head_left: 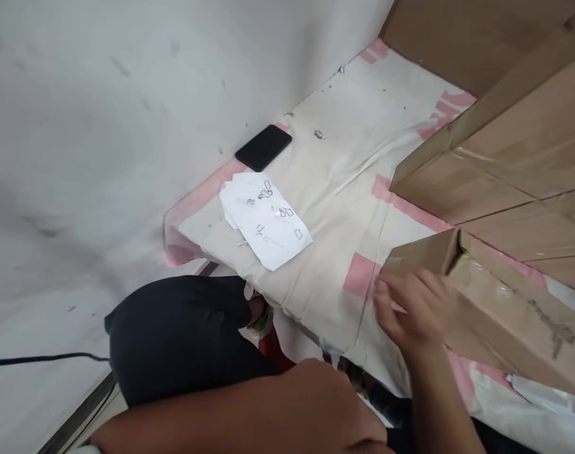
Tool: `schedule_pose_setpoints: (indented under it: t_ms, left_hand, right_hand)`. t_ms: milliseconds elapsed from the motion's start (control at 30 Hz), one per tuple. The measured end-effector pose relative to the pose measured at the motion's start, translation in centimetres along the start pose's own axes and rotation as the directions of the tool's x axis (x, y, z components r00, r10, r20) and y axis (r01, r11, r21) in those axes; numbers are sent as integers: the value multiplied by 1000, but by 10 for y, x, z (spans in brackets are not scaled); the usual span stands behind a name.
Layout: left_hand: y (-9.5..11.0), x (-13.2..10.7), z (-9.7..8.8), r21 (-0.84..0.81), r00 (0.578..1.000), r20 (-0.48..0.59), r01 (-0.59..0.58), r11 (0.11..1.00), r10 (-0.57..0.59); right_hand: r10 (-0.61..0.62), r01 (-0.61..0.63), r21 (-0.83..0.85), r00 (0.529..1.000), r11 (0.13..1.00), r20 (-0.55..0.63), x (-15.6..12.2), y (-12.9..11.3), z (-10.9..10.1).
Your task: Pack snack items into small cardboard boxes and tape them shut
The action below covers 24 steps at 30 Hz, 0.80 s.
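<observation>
My right hand (413, 309) is blurred, with its fingers curled and thumb and fingertips drawn together in front of the near end of a small cardboard box (509, 315). Whatever may be in its grip is too smeared to see, and I cannot tell whether it touches the box. A dark gap runs along the top edge of that box. Low in the picture, my left hand (339, 407) lies at the end of a forearm reaching in from the left. Its fingers are hidden below the frame, so its grip does not show.
White sheets of paper (273, 224) with small drawings lie on the cloth-covered table (344, 157). Behind them, a black phone (263, 147) rests near the wall (127, 126). Large cardboard boxes (509, 145) stand at the right. Clear plastic (547, 394) shows at lower right.
</observation>
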<state>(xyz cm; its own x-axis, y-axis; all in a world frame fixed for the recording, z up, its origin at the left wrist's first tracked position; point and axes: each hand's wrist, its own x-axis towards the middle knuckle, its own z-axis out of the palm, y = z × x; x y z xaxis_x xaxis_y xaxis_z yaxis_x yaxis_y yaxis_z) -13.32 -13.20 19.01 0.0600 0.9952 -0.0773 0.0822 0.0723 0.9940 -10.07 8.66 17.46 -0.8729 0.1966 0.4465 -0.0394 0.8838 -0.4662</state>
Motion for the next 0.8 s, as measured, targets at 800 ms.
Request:
schedule_pose_setpoints:
  t_ms: [800]
  left_hand:
    - [-48, 56, 58, 782, 901, 159, 135, 609, -404]
  right_hand:
    - [549, -772, -568, 618, 287, -563, -327, 28, -158]
